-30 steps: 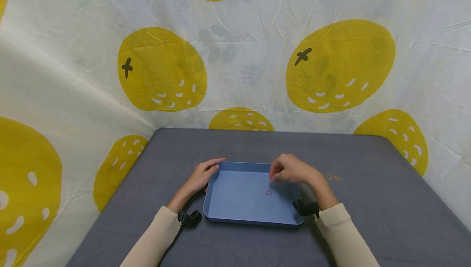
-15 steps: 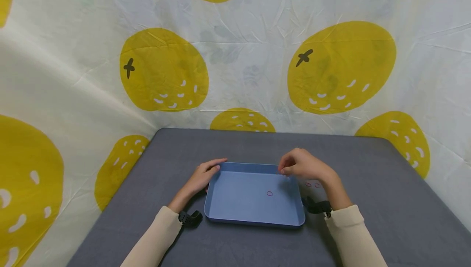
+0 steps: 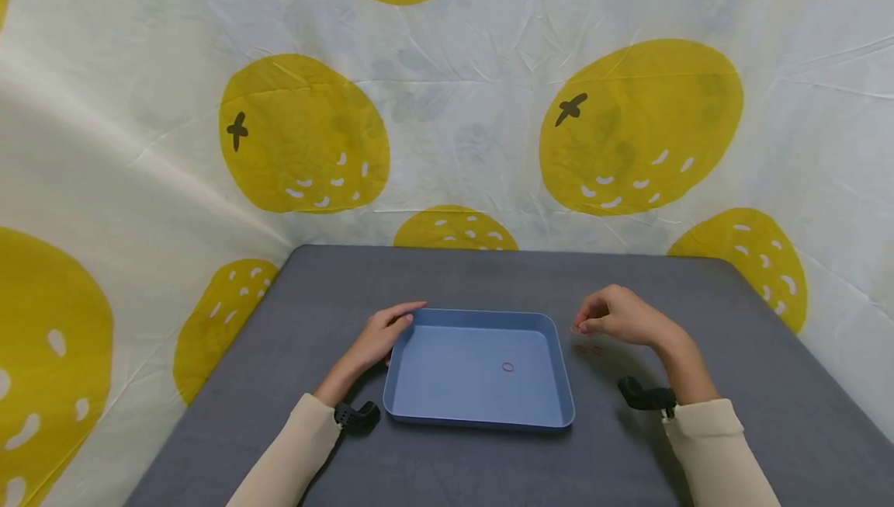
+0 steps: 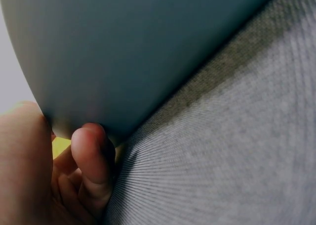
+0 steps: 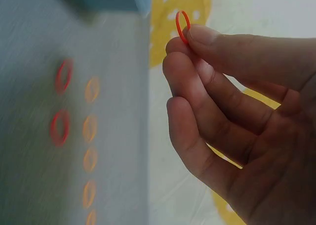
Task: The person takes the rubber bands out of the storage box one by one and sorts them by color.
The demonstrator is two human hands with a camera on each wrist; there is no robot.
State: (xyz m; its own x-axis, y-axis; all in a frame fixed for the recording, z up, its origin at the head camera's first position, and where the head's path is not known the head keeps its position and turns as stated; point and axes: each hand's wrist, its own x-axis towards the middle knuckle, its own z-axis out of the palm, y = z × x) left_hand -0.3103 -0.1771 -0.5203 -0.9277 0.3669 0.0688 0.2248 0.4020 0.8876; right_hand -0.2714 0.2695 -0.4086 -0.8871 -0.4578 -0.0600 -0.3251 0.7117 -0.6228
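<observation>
A shallow blue tray (image 3: 454, 398) lies on the grey table. At its far left corner my left hand (image 3: 380, 334) holds the wall, with the thumb at the rim and a bent finger (image 4: 91, 153) against the outside. One red rubber band (image 3: 507, 367) lies on the tray floor. Right of the tray, my right hand (image 3: 621, 314) is raised over the table, pinching another red rubber band (image 5: 177, 24) between thumb and index finger. Two more red bands (image 5: 52, 128) lie on the cloth below it, beside a row of several orange bands (image 5: 90, 159).
Grey cloth covers the table (image 3: 447, 464). Behind and to the left hangs a white curtain (image 3: 461, 134) with large yellow fruit prints. Dark wrist cameras (image 3: 358, 417) sit on both wrists.
My right hand has moved from above the tray out to the right, past its wall, and now shows a red band at its fingertips. The left hand stays at the tray corner.
</observation>
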